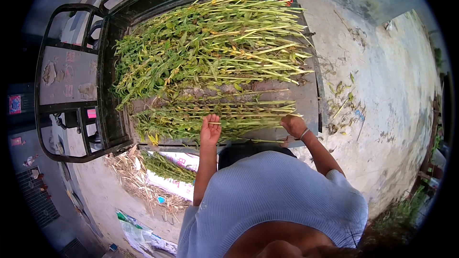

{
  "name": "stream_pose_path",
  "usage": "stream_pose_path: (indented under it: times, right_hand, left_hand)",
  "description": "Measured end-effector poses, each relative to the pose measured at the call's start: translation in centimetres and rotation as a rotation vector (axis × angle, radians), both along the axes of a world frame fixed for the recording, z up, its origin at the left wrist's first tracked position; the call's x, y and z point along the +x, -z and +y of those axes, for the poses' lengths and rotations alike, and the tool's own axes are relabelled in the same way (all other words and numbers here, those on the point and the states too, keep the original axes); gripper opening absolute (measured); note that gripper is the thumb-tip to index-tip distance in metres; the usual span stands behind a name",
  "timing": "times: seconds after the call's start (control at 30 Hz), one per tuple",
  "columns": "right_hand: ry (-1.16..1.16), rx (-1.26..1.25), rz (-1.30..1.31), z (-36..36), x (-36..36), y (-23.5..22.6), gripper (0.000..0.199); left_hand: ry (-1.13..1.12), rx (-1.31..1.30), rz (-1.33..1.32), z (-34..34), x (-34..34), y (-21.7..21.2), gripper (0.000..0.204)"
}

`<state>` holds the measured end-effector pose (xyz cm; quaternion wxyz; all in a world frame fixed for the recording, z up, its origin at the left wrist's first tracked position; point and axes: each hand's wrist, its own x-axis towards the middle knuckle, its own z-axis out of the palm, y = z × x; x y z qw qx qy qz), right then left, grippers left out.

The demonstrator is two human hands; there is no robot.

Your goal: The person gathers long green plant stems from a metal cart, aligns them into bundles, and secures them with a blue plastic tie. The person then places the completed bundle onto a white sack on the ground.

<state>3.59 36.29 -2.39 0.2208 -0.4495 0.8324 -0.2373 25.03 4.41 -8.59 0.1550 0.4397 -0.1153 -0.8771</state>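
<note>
On the cart bed (310, 91), a row of cut leafy plant stalks (239, 114) lies along the near side, leaves to the left and bare stems to the right. Over this row my left hand (210, 131) is palm up, its fingers curled, with one thin stalk running across them. My right hand (293, 126) is closed at the stem ends on the right, gripping a stalk; its fingertips are partly hidden. A bracelet circles my right wrist. Beyond the row, a larger heap of the same green and yellowing stalks (215, 43) covers the far part of the bed.
A metal rail frame (44, 86) rises at the bed's left end. On the ground below left are a white printed sack (184, 184) with green stalks (167, 167) on it and dry stalk litter (129, 172). Scattered leaves (342, 98) lie on the concrete at right.
</note>
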Motion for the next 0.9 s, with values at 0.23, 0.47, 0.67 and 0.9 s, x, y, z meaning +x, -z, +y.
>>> stream_pose_path:
  times: [0.23, 0.47, 0.67, 0.9]
  right_hand:
    - [0.039, 0.311, -0.002, 3.7, -1.2, 4.2, 0.033]
    - [0.026, 0.596, 0.013, 3.4, 0.7, 5.1, 0.030]
    - [0.021, 0.705, 0.004, 2.8, 1.4, 4.1, 0.029]
    - [0.066, 0.405, 0.274, -4.5, -4.8, -0.2, 0.030]
  left_hand:
    - [0.302, 0.033, -0.290, 4.3, 1.2, 1.4, 0.045]
    - [0.371, -0.141, -0.400, 4.5, 2.9, 1.0, 0.057]
    - [0.294, -0.181, -0.384, 6.3, 4.1, 0.0, 0.050]
    - [0.311, -0.188, -0.351, 7.5, 5.1, 0.0, 0.045]
